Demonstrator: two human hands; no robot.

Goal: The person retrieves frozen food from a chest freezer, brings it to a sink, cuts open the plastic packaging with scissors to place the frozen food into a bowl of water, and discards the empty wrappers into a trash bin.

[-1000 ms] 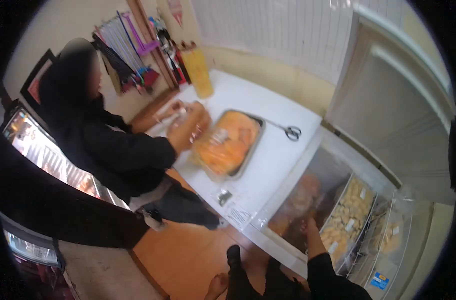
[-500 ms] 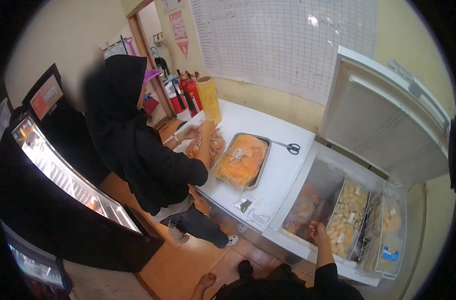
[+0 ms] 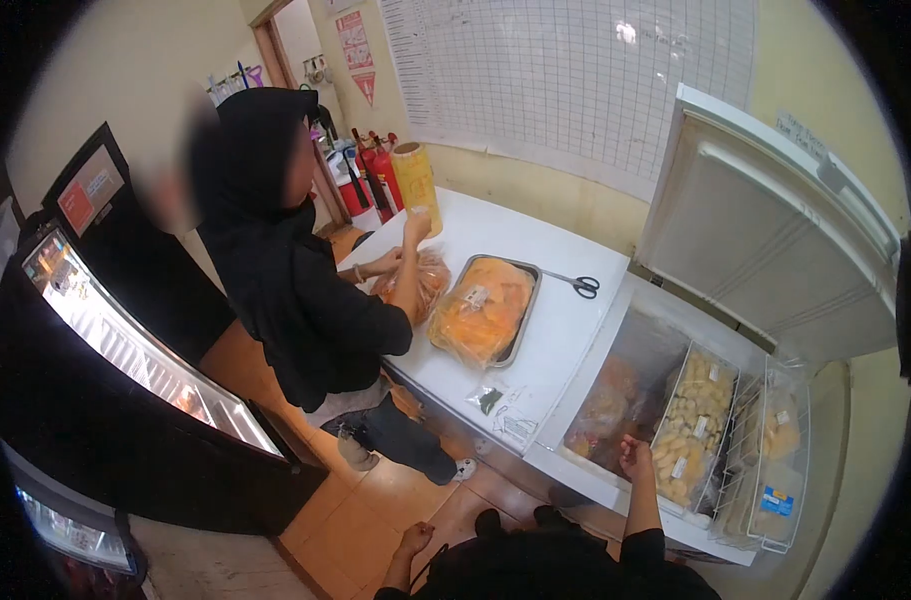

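Observation:
My right hand [image 3: 635, 455] is over the open chest freezer [image 3: 565, 462], close to a wire basket of pale packed food [image 3: 693, 425]; its fingers are curled, and what they hold, if anything, is too small to make out. Bagged items [image 3: 603, 405] lie deeper in the freezer, left of that hand. My left hand [image 3: 416, 538] hangs low over the floor with curled fingers, its contents hidden. On the white top, a bag of orange food [image 3: 480, 320] rests on a metal tray [image 3: 523, 345]. Scissors [image 3: 583, 287] lie behind it.
A co-worker in black [image 3: 305, 270] stands at the left side of the white top, hands at another bag [image 3: 425, 280]. A yellow roll [image 3: 415, 185] stands near fire extinguishers [image 3: 380, 175]. The raised freezer lid [image 3: 765, 230] is at right; a small green packet [image 3: 487, 400] lies near the front edge.
The view has swung from its earlier tilt. The co-worker's hands have moved apart at the bag, one rising toward the yellow roll. My right hand stays over the freezer.

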